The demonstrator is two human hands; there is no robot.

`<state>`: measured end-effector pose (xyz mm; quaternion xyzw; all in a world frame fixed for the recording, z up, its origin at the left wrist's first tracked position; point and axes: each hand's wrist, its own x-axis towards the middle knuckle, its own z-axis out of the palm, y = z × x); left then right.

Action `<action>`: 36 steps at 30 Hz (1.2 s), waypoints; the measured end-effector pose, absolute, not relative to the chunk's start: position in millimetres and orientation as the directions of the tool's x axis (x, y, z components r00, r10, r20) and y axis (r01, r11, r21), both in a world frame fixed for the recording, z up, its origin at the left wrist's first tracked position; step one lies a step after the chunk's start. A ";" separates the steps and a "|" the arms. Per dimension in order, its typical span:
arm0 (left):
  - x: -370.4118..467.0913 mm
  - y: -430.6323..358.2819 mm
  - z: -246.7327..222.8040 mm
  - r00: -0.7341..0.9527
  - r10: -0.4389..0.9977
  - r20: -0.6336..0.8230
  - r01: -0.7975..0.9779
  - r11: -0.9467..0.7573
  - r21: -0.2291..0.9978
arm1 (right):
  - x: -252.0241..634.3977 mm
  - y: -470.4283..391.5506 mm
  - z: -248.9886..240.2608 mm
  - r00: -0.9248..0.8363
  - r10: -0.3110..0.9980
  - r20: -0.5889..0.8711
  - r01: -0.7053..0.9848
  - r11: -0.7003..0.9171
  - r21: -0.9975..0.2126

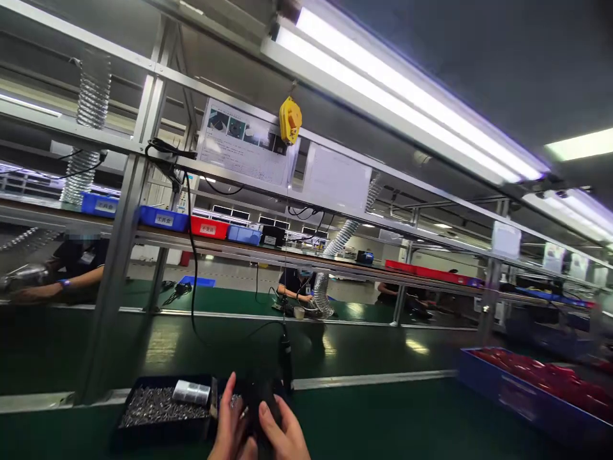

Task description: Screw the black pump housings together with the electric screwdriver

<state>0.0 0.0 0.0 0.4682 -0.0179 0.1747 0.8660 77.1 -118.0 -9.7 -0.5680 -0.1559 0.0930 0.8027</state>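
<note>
A black part [262,391], whose exact kind is too dark to make out, is between my two hands at the bottom middle. My right hand [286,433] is closed on its right side, with the thumb lying over the near face. On the left side, my left hand [230,427] holds it with the lower fingers while the index finger points up. Just beyond the hands hangs a black electric screwdriver [286,350] on a cord. A dark tray of small metal screws [158,409] stands left of my hands, with a silvery block [191,391] lying on the screws.
A blue bin [520,396] full of red glossy parts stands at right. A yellow balancer [290,120] hangs overhead. Blue bins [163,218] and a red bin [209,227] line the shelf. Metal posts [115,275] rise from the bench. Co-workers [79,268] sit beyond.
</note>
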 end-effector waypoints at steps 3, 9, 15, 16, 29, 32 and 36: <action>5.5 -8.9 -6.0 0.928 0.335 0.166 -0.339 0.568 0.750 | 61.9 -111.9 -40.1 0.924 0.335 0.182 0.161 0.090 -0.983; -2.6 25.1 -0.3 0.989 0.145 0.016 -0.126 0.792 0.597 | 92.0 -152.5 31.2 0.651 0.649 0.395 0.636 -0.180 -0.751; -5.8 38.1 -2.3 0.985 -0.169 0.026 0.152 0.936 0.318 | 214.5 -153.7 54.8 0.822 0.116 0.558 0.561 -0.339 -0.755; -5.1 37.1 -6.1 0.978 -0.198 0.059 0.174 0.942 0.286 | 231.0 -150.6 44.8 0.842 0.147 0.519 0.537 -0.328 -0.778; 16.5 25.9 -72.9 0.964 -0.258 -0.062 0.265 0.948 0.178 | 265.7 -168.0 5.8 0.825 0.477 0.305 0.368 -0.043 -0.929; 21.0 27.1 -81.3 0.952 -0.271 -0.142 0.292 0.944 0.156 | 250.6 -165.5 24.4 0.832 0.436 0.343 0.325 0.118 -0.938; 21.7 30.6 -80.0 0.949 -0.245 -0.196 0.280 0.943 0.178 | 220.0 -156.9 53.5 0.835 0.446 0.320 0.174 0.339 -0.925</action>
